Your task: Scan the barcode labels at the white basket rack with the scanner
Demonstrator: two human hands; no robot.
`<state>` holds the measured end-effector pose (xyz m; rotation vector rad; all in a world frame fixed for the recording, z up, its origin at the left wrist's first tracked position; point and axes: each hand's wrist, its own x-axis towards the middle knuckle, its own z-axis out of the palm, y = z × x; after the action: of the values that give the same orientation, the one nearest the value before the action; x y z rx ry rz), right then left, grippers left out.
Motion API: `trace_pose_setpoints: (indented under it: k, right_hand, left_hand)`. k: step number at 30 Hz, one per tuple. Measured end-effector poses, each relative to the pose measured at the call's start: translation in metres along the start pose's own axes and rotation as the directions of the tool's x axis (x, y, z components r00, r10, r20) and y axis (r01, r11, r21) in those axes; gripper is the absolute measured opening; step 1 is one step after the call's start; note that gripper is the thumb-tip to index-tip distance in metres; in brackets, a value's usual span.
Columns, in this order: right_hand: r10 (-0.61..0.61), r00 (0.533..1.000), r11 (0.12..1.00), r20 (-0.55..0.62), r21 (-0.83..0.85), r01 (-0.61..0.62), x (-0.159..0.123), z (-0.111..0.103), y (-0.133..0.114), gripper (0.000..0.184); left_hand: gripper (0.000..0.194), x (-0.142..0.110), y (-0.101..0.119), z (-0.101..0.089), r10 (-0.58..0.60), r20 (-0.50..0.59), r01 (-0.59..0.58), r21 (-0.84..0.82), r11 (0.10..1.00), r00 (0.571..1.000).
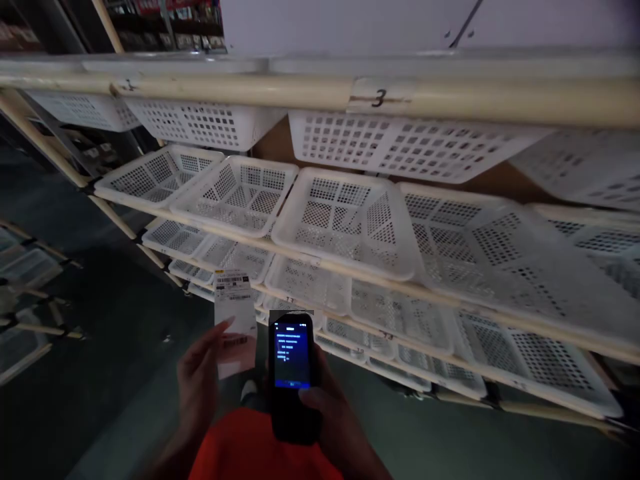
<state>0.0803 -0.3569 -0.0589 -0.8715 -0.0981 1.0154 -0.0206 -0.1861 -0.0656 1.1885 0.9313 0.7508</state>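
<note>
So I've got one handheld scanner (295,377) gripped in my right hand (330,420) and one paper label (234,320) pinched in my left hand (200,380), both low before the shelf's four nearest white baskets (350,220).

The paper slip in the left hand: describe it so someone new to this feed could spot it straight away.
Start at the tilted rack of white mesh baskets and drop to the two hands at the bottom of the head view. The left hand pinches a white paper slip upright, with barcodes printed near its top. Beside it, the right hand holds a dark handheld scanner with a lit blue screen; the slip is pale and unlit.
</note>
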Motion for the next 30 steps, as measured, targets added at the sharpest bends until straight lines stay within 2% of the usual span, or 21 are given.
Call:
trace_pose_setpoints:
  k: [3, 13, 19, 27, 30]
  right_hand:
    - [-0.004, 1.000, 1.000, 0.020, 0.000, 0.004, 0.002, 0.000, -0.002, 0.082]
    - [0.053, 0.992, 0.995, -0.117, -0.073, -0.062, 0.001, -0.006, -0.006, 0.079]
    - [0.041, 0.996, 0.997, -0.077, -0.068, -0.046, 0.002, -0.001, -0.011, 0.072]
    - [0.072, 0.997, 0.997, -0.025, -0.038, -0.072, 0.002, 0.001, -0.013, 0.072]
    - [0.070, 0.996, 0.997, -0.053, -0.028, -0.071, 0.002, -0.002, -0.012, 0.071]
  left_hand:
    - [0.036, 0.000, 0.000, -0.001, -0.019, 0.005, 0.019, -0.017, 1.000, 1.000]
    - [0.032, -0.002, 0.012, 0.009, -0.070, -0.025, 0.065, -0.149, 0.987, 0.997]
    - [0.034, -0.004, 0.020, 0.013, -0.084, -0.057, 0.074, -0.163, 0.984, 0.995]
    - [0.034, -0.007, 0.019, 0.012, -0.137, -0.028, 0.126, -0.244, 0.962, 0.990]
    - [0.033, -0.007, 0.018, 0.012, -0.117, -0.026, 0.107, -0.237, 0.966, 0.993]
